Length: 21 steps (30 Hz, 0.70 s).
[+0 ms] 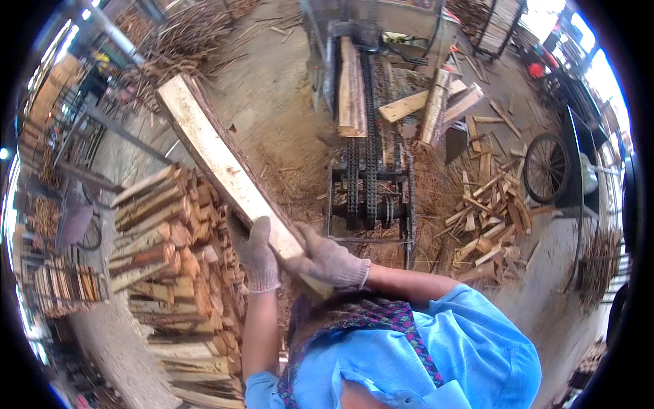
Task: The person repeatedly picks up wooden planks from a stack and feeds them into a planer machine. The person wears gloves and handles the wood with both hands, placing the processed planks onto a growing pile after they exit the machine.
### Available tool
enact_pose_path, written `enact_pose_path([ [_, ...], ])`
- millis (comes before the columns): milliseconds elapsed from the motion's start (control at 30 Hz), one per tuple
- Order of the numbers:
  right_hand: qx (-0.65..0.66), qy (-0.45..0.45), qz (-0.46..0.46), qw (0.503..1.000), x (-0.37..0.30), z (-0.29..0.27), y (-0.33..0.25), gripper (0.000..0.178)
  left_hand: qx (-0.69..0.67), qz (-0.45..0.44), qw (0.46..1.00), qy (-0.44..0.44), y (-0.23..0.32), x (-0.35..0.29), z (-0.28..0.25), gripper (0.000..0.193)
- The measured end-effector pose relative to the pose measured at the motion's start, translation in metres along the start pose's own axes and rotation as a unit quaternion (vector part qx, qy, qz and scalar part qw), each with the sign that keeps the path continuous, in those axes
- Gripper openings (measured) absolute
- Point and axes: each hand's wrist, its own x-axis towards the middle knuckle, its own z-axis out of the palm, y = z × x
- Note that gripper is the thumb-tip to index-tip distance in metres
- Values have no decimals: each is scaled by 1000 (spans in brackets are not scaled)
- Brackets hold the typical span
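A long split log (221,163), pale on its cut face and barked along its edge, slants up and left from my body. Both hands wear greyish work gloves. My left hand (259,255) grips the log's left side, thumb over the pale face. My right hand (327,258) wraps its lower part from the right, and the near end is partly hidden by that hand and my apron. Ahead, a chain conveyor (361,170) carries another split log (351,95), which lies lengthwise on its chains, apart from my hands.
A tall stack of split logs (184,273) stands close on my left. Right of the conveyor, loose boards (436,102) lean together above a heap of wood scraps (494,218). A spoked cart wheel (547,167) stands at the right. Sticks (184,48) are piled at the far left.
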Motion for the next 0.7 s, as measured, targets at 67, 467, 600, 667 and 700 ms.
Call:
enact_pose_path([
  [67,31,55,-21,998,-8,-8,-1,102,8,-12,999,-41,5,4,21,66],
  [467,219,372,43,901,-7,-160,63,70,222,-192,956,-14,-15,-71,-43,58],
  [600,155,448,46,880,57,-223,103,70,225,-269,933,83,-38,-123,-110,45],
  [667,113,444,87,885,90,-249,99,77,201,-293,923,147,-33,-137,-109,48],
  [700,96,432,102,891,115,-257,93,80,203,-297,922,146,-34,-146,-122,48],
])
